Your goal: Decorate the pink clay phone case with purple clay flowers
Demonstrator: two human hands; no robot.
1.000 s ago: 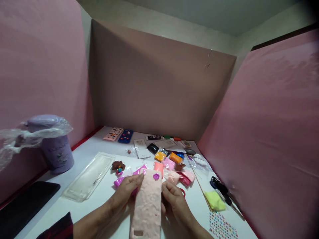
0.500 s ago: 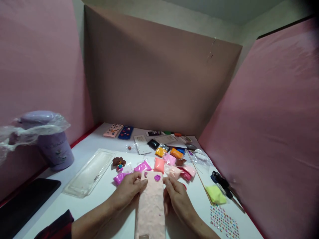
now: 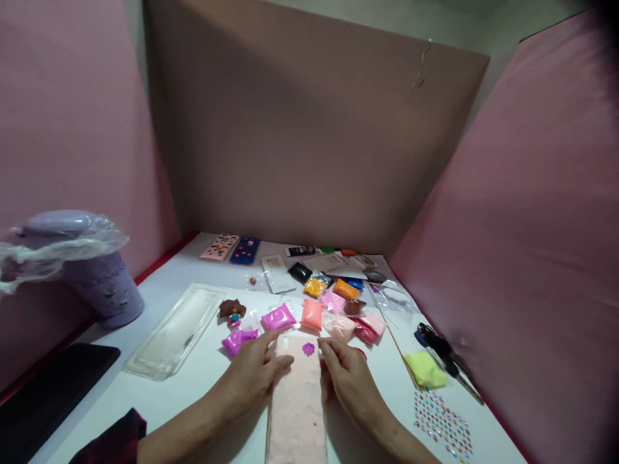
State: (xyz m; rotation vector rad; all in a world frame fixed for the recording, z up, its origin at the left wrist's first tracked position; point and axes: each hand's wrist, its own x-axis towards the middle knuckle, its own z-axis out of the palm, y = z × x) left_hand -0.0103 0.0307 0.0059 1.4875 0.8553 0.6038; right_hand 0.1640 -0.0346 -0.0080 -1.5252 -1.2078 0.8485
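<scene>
Phone case (image 3: 297, 412), coated pink, is gripped between left hand (image 3: 249, 374) and right hand (image 3: 353, 380), centrally toward the tabletop's (image 3: 186, 267) near edge; its seemingly soft coating could be dented, or the purple flower (image 3: 308, 348) smeared, by thumb pressure.

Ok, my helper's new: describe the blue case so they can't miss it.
At the table's far left corner, beyond the purple bin, two small patterned cases lie side by side. It is the right one, dark blue with red spots; its neighbour is pink.
</scene>
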